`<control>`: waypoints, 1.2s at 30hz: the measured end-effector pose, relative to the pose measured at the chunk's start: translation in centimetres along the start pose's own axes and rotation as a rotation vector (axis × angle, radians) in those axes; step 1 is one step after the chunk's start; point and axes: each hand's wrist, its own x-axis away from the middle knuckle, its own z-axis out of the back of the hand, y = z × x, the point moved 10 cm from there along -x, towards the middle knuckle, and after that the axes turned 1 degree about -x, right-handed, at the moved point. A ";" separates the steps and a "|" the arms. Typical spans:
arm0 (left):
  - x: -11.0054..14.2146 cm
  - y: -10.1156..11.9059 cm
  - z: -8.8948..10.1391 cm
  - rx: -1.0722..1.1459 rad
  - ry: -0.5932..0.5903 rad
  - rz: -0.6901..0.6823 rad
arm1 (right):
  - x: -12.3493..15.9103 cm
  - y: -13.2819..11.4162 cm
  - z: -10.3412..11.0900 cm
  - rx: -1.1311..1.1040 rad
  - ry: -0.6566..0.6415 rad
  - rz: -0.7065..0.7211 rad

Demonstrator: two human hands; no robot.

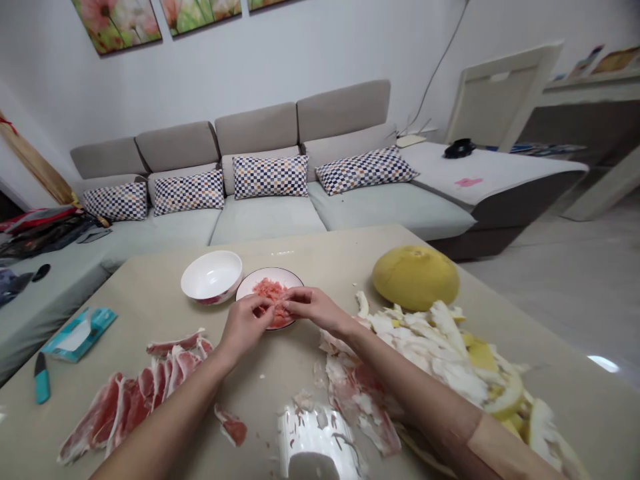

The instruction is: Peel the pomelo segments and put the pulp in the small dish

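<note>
Over a white plate (292, 275) with a dark rim, my left hand (247, 323) and my right hand (315, 308) face each other, fingertips pinched close together. Between them is a bit of pink pomelo flesh, mostly hidden by the fingers. Crumbled pomelo flesh (269, 289) lies on the plate beneath. Beside my left forearm, a row of pomelo segments (133, 403) in their pale skins rests on the table. A single loose segment (231, 427) sits between my forearms. Under and beside my right forearm spreads a heap of peel and pith (430, 347).
A whole yellow pomelo (415, 279) stands behind the peel. Left of the plate is a white bowl (213, 275). A teal packet of tissues (83, 335) and a teal-handled knife (42, 383) lie at the table's left. Behind the table runs a sofa (267, 217) with checkered cushions.
</note>
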 end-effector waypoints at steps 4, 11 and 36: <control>-0.1 0.1 0.0 -0.042 0.013 -0.053 | -0.2 -0.6 0.4 0.200 0.127 0.098; -0.4 -1.2 0.1 -0.055 0.047 -0.047 | -0.3 -0.6 1.0 0.405 0.261 0.186; -2.7 -3.9 -0.1 0.104 -0.082 0.159 | -1.5 1.7 0.6 0.148 0.069 0.046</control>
